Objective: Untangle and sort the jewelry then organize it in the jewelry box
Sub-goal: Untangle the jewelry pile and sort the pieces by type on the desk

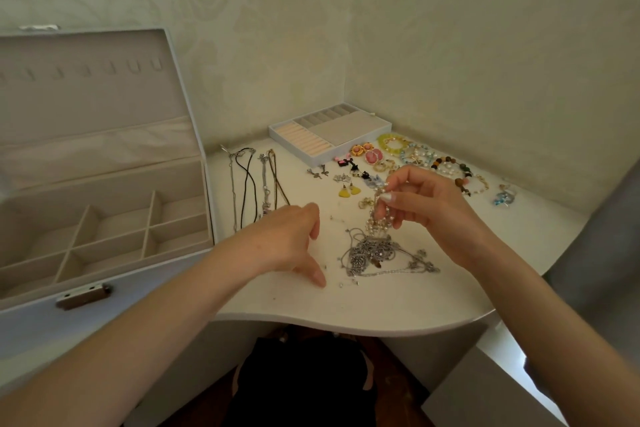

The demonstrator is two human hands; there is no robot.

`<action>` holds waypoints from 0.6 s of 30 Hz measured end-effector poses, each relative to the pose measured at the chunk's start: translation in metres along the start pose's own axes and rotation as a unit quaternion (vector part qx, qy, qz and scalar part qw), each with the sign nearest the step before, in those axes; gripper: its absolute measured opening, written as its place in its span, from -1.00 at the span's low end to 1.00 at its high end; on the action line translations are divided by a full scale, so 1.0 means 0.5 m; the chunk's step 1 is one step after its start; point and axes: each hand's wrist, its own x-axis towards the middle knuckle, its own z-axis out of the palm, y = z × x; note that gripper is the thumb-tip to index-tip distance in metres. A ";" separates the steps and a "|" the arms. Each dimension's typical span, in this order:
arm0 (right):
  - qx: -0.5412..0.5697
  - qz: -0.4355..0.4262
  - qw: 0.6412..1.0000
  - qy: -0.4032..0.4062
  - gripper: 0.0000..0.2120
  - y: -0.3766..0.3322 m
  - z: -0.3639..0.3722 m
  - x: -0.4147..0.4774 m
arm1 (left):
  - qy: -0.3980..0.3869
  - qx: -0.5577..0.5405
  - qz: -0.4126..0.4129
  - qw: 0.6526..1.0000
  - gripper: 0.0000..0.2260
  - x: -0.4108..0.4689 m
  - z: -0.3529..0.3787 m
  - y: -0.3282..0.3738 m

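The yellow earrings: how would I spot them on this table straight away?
Find the white tray at the back of the table, by the wall corner. Come forward from its front edge towards the right hand. The yellow earrings lie just left of that hand, the only solid yellow pair.

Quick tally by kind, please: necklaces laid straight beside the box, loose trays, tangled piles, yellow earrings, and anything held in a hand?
Laid-out necklaces: 4
Loose tray: 1
Tangled pile: 1
Yellow earrings: 2
Pearl strand pinched by right hand: 1
Total: 9
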 end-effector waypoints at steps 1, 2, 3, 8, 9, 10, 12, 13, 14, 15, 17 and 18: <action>0.000 -0.001 1.000 0.000 -0.91 0.000 0.001 0.000 | -0.002 0.004 0.003 1.000 -0.49 -0.001 0.008 0.001; -0.001 -0.001 1.000 0.000 -0.91 0.001 0.001 0.001 | 0.003 -0.001 0.009 1.000 -0.50 0.001 0.015 0.003; -0.002 -0.001 1.000 0.000 -0.91 0.001 0.001 0.001 | 0.013 -0.013 0.016 1.000 -0.51 0.006 0.019 0.005; -0.004 -0.002 1.000 -0.001 -0.90 -0.002 -0.003 -0.003 | 0.070 -0.108 0.027 0.991 -0.58 0.044 0.026 0.017; -0.003 -0.001 1.000 0.001 -0.90 -0.001 -0.004 -0.005 | 0.081 -0.122 0.029 0.989 -0.59 0.053 0.025 0.018; -0.002 0.000 1.000 0.002 -0.90 0.000 -0.005 -0.005 | 0.092 -0.133 0.031 0.986 -0.60 0.063 0.025 0.017; -0.002 0.004 1.000 0.003 -0.90 0.003 -0.006 -0.006 | 0.113 -0.149 0.030 0.982 -0.61 0.080 0.025 0.015; -0.003 0.005 1.000 0.004 -0.90 0.003 -0.006 -0.007 | 0.125 -0.154 0.028 0.980 -0.62 0.088 0.026 0.014; -0.005 0.006 1.000 0.004 -0.90 0.004 -0.007 -0.007 | 0.138 -0.157 0.024 0.978 -0.62 0.096 0.028 0.012; -0.007 0.006 1.000 0.004 -0.90 0.005 -0.007 -0.007 | 0.151 -0.160 0.019 0.975 -0.61 0.104 0.029 0.011; -0.007 0.007 1.000 0.005 -0.90 0.005 -0.007 -0.008 | 0.173 -0.161 0.008 0.972 -0.61 0.118 0.032 0.008; -0.006 0.008 1.000 0.005 -0.90 0.006 -0.007 -0.008 | 0.183 -0.161 0.003 0.970 -0.62 0.124 0.034 0.006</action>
